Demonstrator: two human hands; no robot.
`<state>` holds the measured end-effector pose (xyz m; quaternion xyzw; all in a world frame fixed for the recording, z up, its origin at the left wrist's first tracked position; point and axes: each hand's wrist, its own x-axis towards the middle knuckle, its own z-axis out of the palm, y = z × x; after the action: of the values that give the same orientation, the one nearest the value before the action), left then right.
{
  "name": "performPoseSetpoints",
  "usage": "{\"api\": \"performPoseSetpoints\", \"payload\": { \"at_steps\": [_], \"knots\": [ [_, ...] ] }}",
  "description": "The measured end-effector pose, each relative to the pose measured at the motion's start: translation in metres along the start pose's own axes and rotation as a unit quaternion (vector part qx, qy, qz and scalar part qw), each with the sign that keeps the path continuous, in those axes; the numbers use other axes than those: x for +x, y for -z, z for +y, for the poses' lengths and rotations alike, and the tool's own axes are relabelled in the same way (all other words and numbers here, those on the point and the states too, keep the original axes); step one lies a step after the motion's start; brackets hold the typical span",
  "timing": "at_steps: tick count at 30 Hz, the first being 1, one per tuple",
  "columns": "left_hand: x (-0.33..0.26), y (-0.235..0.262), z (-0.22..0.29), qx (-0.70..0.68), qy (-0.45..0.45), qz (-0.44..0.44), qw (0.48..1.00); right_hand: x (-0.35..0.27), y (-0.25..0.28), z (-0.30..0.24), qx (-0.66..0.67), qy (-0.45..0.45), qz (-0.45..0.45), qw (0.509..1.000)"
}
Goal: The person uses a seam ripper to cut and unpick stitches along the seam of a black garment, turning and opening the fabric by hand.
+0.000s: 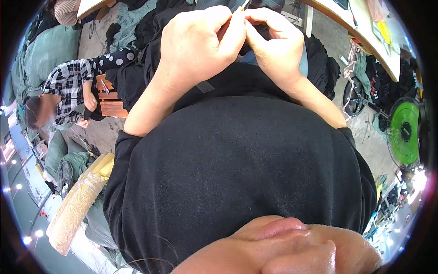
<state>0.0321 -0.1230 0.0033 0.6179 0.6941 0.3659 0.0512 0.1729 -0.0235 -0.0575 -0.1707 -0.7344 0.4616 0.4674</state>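
Left hand (196,43) pinches slim pale item (244,6)
It juts past the fingertips; I cannot tell the adjoining right hand's (279,45) hold. Black cloth (379,77) well rightward bears unreadable reddish marks.

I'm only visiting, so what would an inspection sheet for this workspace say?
Surface: pale tabletop at upper right, with things lying on it.
Job's things: slim object at the fingertips; kind unclear.
Clutter: black cloth heap, green sacks, pale yellow roll.
Grip: left hand and right hand close together, fingers curled; which holds the object is unclear.
Cables: nothing clearly seen.
Surroundings: green fan at right; person in checked shirt at left.
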Motion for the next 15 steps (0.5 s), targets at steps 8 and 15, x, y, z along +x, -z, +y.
{"api": "performPoseSetpoints", "payload": {
  "at_steps": [8,15],
  "knots": [
    [0.012,-0.003,0.012,-0.016,0.027,-0.001,1.0,0.002,0.003,0.001,-0.01,0.003,0.011,1.0],
    [0.019,0.003,0.018,0.019,0.031,-0.022,0.999,0.003,0.007,0.0,-0.011,0.01,0.006,1.0]
  ]
}}
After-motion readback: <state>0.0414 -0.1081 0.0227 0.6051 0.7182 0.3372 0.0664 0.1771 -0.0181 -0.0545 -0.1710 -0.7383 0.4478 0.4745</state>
